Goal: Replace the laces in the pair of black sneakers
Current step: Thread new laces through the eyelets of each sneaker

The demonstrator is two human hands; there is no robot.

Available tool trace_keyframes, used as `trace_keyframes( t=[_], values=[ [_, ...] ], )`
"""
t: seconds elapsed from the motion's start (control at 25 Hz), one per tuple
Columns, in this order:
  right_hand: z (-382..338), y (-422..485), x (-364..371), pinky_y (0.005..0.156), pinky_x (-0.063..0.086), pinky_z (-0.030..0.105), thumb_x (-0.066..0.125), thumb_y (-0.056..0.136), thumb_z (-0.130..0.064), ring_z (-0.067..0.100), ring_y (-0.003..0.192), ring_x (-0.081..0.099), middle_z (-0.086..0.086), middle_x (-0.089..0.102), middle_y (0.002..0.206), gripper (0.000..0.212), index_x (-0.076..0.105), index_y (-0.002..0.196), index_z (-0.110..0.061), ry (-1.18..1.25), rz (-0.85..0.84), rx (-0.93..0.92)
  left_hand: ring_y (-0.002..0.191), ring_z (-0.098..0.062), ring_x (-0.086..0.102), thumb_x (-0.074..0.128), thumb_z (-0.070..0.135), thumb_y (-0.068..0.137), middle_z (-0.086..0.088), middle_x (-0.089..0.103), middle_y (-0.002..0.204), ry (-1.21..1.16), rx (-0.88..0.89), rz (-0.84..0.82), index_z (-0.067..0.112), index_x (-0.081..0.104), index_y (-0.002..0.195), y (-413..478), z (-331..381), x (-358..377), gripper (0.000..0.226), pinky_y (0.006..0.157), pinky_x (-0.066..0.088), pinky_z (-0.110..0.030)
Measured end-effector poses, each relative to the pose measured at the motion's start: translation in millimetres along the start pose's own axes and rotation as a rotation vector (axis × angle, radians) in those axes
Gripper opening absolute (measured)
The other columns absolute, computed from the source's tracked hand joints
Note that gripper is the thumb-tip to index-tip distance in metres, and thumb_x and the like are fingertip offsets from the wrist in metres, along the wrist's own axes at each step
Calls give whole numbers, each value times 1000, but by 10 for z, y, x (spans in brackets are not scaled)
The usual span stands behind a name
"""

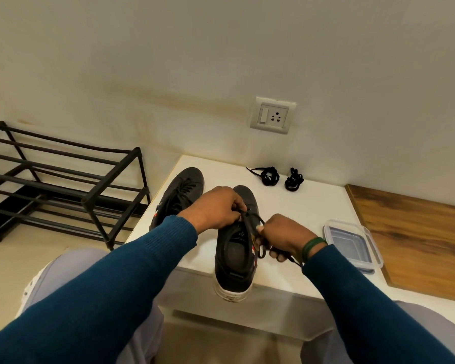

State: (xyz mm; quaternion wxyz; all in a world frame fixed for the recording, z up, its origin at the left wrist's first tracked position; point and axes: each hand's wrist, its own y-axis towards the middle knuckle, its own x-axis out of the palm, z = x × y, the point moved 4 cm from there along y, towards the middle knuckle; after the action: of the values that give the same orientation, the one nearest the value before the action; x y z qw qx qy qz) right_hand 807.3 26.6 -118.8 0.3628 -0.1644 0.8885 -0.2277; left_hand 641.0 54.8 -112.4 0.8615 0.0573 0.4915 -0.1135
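**A:** Setting: a white table against a cream wall, with a socket plate above it and a black shoe rack on the floor to the left. Where are the task's things?

**B:** The near sneaker lies on the table, its heel overhanging the front edge. The far sneaker rests behind it to the left and appears laced. One lace bundle and a second lace bundle sit near the wall, well apart from both hands.

**A:** And the hands?

**B:** The left hand pinches the lace over the near sneaker's eyelets. The right hand is curled round slack loops of the same lace.

**A:** What could go wrong?

**B:** Probably three things. A pull toward the person could drag the overhanging sneaker off the edge, since neither hand pins it down. The slack wound about the right fingers could knot or snag in an eyelet. The freed lace, black like the bundles, could be confused with them if it is dropped beside them. The clear lidded container, just beside the right wrist, may also be knocked.
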Motion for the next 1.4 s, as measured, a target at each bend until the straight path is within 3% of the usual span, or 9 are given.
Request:
trace_keyframes(
  t=[0.12, 0.32, 0.44, 0.64, 0.76, 0.92, 1.16, 1.32, 1.4],
  values=[
    [141, -24, 106, 52, 57, 31, 37, 104, -12, 22, 53, 62, 14, 62, 72, 32, 62, 85, -3, 86, -56, 108, 103, -10, 65, 67, 19, 89, 7, 71, 113, 16, 7, 5, 27, 76, 112, -13, 20, -12, 26, 97, 54, -32],
    [208, 175, 7, 81, 61, 42, 50, 99, -11, 29, 71, 69, 17, 69, 81, 27, 67, 86, 5, 105, 151, -10, 99, -10, 62, 68, 20, 90, 7, 68, 112, 51, -3, 26, 27, 75, 112, -38, 35, -50, 24, 95, 54, -32],
    [192, 196, -35, 81, 60, 44, 63, 94, -21, 32, 84, 71, 19, 73, 90, 27, 73, 89, 3, -41, 193, -83, 96, -10, 61, 71, 23, 90, 6, 67, 111, 54, -4, 29, 26, 75, 113, -33, 31, -67, 24, 94, 54, -32],
    [178, 153, -55, 58, 45, 26, 64, 95, -30, 13, 60, 51, 4, 60, 70, 31, 73, 87, -2, -286, 148, -143, 91, -7, 56, 70, 21, 90, 5, 65, 107, 41, 7, 41, 23, 75, 114, -38, 34, -50, 24, 93, 53, -29],
    [181, 166, -211, 69, 54, 35, 66, 94, -36, 17, 64, 56, 8, 66, 75, 38, 74, 89, 1, -295, 190, -142, 90, -6, 54, 70, 20, 91, 11, 56, 97, 13, 6, 39, 22, 75, 114, -36, 23, -54, 24, 90, 48, -23],
    [250, 244, -553, 82, 57, 32, 73, 89, -21, 18, 85, 66, 7, 71, 95, 16, 74, 95, -6, -385, 366, -134, 97, -9, 57, 71, 20, 91, 11, 54, 100, -14, -6, 27, 22, 75, 114, -34, 9, -53, 24, 95, 49, -26],
    [446, 302, -362, 87, 55, 30, 62, 93, -11, 24, 100, 65, 10, 60, 110, 24, 57, 115, -5, -604, 295, 71, 98, -9, 57, 71, 21, 91, 12, 52, 100, -21, -5, 29, 23, 74, 114, -39, 9, -44, 23, 96, 50, -26],
    [432, 395, -421, 84, 51, 32, 55, 94, -6, 28, 102, 62, 14, 61, 117, 24, 55, 118, -3, -521, 432, -7, 97, -9, 57, 70, 22, 92, 10, 52, 103, -19, -8, 32, 23, 73, 115, -46, 8, -46, 24, 96, 50, -27],
    [381, 449, -595, 84, 56, 38, 54, 92, -2, 31, 95, 66, 18, 62, 111, 26, 53, 118, -2, -225, 553, -81, 96, -8, 56, 70, 22, 92, 7, 57, 107, -32, -8, 24, 22, 73, 116, -47, 2, -54, 25, 94, 49, -25]
  ],
)
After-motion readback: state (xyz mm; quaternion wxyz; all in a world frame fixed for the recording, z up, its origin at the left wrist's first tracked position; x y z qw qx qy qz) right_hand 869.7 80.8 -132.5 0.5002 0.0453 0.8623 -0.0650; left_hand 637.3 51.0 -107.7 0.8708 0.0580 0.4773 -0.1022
